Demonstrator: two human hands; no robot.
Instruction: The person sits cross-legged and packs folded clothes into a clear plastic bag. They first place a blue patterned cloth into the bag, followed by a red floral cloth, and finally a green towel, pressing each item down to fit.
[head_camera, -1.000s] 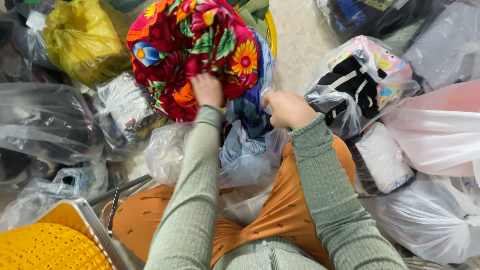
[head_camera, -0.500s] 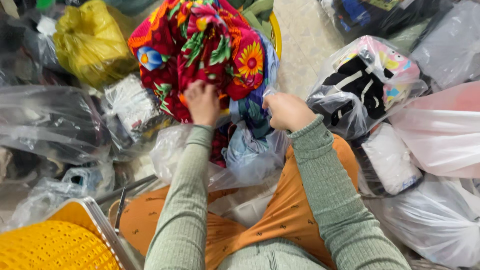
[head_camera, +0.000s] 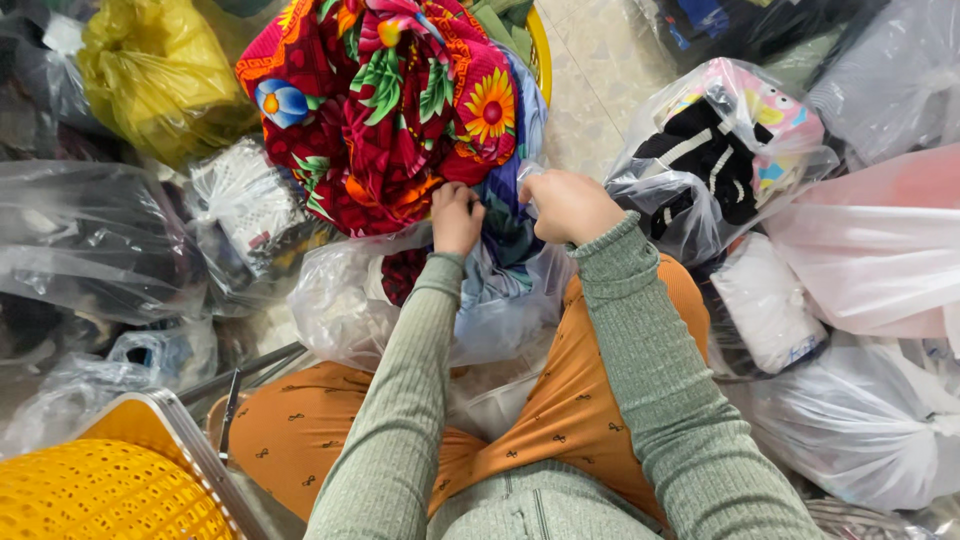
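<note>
We are sitting among bags, our left hand (head_camera: 455, 217) gripping the floral cloth (head_camera: 385, 100) at its lower edge and our right hand (head_camera: 568, 205) closing in a fist on the blue cloth (head_camera: 508, 215) beside it. The floral cloth is bunching into a mound over a clear bag (head_camera: 350, 300) on our lap, its long axis running away from us. Since a second ago, it has sunk lower and our left hand has pulled nearer. It is red with green leaves and orange flowers.
</note>
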